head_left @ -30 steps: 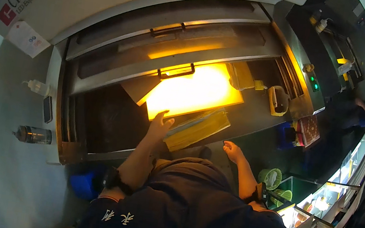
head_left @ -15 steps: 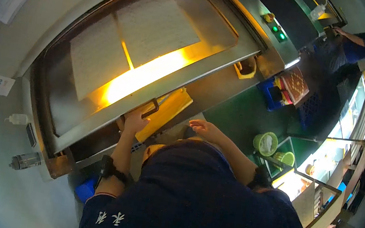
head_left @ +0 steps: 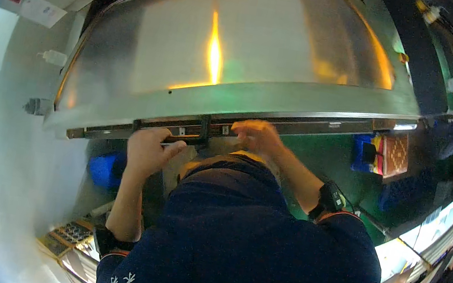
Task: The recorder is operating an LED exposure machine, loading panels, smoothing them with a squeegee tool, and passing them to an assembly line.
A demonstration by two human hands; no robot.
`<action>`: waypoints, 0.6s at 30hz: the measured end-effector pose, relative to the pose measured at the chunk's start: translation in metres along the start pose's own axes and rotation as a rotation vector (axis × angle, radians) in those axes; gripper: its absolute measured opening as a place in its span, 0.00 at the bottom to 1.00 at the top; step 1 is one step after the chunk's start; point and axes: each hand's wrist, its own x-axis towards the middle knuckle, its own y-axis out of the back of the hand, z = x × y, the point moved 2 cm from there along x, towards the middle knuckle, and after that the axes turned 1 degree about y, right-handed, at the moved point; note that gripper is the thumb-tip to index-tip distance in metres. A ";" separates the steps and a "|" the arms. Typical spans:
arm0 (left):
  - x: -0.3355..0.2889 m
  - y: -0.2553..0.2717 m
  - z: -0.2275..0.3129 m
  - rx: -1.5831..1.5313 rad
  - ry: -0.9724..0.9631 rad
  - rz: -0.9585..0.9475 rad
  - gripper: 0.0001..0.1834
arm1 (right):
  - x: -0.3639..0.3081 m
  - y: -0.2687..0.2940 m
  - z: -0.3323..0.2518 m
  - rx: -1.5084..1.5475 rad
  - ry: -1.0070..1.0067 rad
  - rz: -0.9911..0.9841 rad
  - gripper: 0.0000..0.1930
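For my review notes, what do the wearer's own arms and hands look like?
The left hand and right hand are ungloved. The forearms are mostly bare, with a black left band and right band near the elbows; the right one carries a small dark device, apparently with a thin cable. The short sleeves are navy with orange edging; white characters mark the left shoulder area.

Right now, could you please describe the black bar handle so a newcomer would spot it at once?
Find the large framed machine cover in the upper middle, with its glowing amber streak. Along its near edge, left of the picture's centre, a black bar handle juts outward. Unlike the long dark rail behind it, it has the left hand gripping it.
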 end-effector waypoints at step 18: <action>0.032 0.180 0.010 0.073 -0.516 1.321 0.28 | 0.023 0.221 0.241 -0.581 -1.176 0.188 0.60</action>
